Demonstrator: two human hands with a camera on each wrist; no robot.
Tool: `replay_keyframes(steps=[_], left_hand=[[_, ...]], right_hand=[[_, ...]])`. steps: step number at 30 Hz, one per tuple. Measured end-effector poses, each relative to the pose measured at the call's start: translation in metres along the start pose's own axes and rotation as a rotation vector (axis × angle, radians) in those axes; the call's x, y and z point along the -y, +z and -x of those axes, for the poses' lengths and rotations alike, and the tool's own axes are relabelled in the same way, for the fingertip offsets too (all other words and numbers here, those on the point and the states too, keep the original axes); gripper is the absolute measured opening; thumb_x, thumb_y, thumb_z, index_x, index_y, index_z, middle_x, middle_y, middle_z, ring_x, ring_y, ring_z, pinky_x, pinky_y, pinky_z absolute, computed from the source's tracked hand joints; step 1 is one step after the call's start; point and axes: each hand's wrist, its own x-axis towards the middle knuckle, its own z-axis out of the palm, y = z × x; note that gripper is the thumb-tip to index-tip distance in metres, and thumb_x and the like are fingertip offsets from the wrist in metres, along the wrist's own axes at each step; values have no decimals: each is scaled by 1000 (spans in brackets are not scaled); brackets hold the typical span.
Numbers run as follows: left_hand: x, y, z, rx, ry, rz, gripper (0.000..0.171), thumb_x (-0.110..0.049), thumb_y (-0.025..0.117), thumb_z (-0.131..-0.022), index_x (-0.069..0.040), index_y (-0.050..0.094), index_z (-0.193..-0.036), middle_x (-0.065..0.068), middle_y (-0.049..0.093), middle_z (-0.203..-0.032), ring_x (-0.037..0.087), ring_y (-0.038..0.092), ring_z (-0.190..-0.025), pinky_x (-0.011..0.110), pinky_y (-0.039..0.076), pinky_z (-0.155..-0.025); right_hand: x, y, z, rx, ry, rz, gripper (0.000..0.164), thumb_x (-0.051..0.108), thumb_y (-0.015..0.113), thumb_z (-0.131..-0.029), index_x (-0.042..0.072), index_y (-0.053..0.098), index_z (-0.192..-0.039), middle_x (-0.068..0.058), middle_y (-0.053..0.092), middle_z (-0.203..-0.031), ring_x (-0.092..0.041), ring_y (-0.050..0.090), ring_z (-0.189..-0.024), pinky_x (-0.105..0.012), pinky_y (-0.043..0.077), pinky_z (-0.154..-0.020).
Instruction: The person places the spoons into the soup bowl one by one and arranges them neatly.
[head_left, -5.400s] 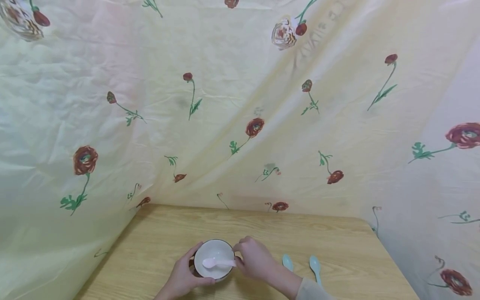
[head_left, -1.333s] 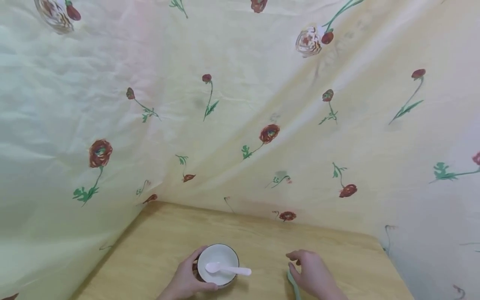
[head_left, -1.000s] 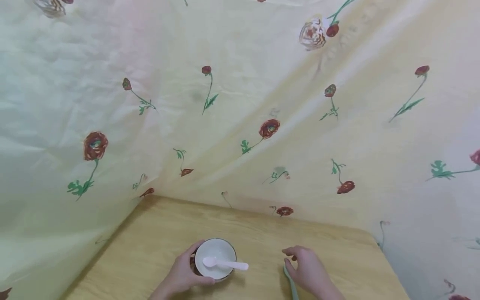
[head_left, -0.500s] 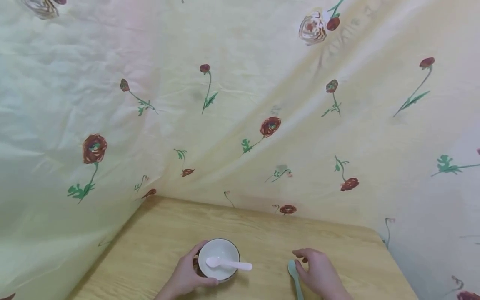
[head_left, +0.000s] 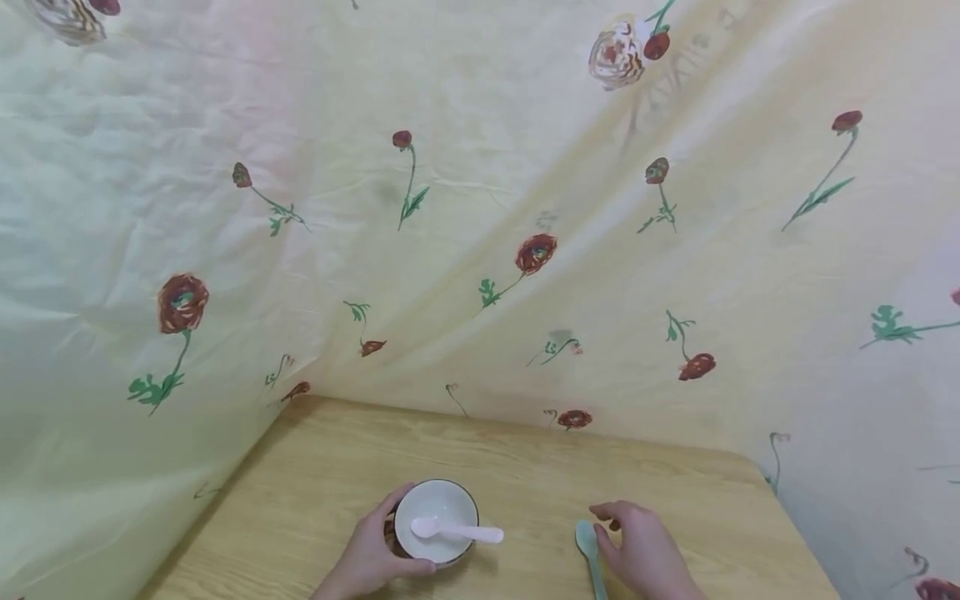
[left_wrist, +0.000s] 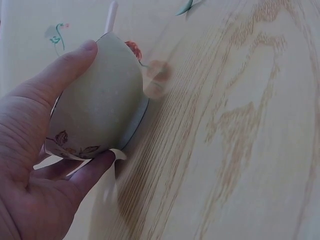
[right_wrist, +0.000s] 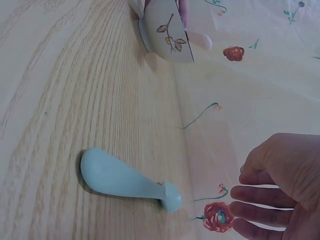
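In the head view my left hand grips a white bowl with a dark rim, the thumb near its front edge and the fingers around its left side. A pale pink spoon lies in the bowl, its handle sticking out over the right rim. Brown leaf sprigs show on the bowl's outside in the right wrist view. To the right, my right hand hovers beside a pale teal spoon on the table, fingers loosely bent, holding nothing. The right wrist view shows the teal spoon apart from the fingers.
The wooden table reaches back to a cream cloth printed with red flowers, which hangs behind it and along both sides. The table's rounded right back corner shows beyond my right hand.
My right hand has left the pink spoon's handle and moved right, to the teal spoon. A second teal spoon seen earlier no longer shows. My left hand keeps its grip on the bowl.
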Motion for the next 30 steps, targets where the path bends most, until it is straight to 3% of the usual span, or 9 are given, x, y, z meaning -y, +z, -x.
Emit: replay_keyframes(steps=[7, 11, 16, 24, 30], left_hand=[[2, 1, 1, 3, -19, 22, 117, -20, 103, -67, -1, 37, -161, 26, 56, -150, 31, 63, -125, 17, 54, -92], [1, 0, 1, -5, -30, 10, 117, -22, 103, -66, -2, 39, -161, 24, 57, -150, 30, 63, -126, 15, 52, -95], [-1, 2, 0, -23, -11, 4, 116, -21, 104, -65, -1, 40, -160, 25, 58, -149, 30, 65, -125, 16, 53, -94], [-3, 2, -1, 10, -1, 57, 115, -18, 102, -69, 2, 35, -161, 27, 50, -156, 41, 60, -134, 23, 53, -100], [-2, 2, 0, 8, 14, 72, 115, -15, 101, -69, 2, 35, -161, 26, 49, -157, 42, 59, -136, 21, 52, -101]], right_hand=[[-2, 1, 3, 16, 15, 0, 16, 8, 84, -86, 12, 82, -101, 3, 81, -97, -10, 68, -77, -24, 56, -68], [-4, 2, 2, 16, 38, 7, 15, 8, 83, -87, 12, 82, -101, 2, 80, -96, -10, 68, -77, -25, 55, -67], [-6, 1, -1, 43, 59, -3, 15, 9, 81, -88, 11, 82, -103, 1, 81, -98, -10, 68, -80, -27, 56, -69], [-10, 2, 3, 40, 54, 9, 16, 10, 81, -88, 12, 82, -104, 2, 81, -100, -11, 67, -80, -26, 55, -70], [-10, 1, 4, 36, 42, 12, 16, 9, 82, -88, 11, 82, -104, 0, 81, -100, -12, 68, -79, -27, 56, -68]])
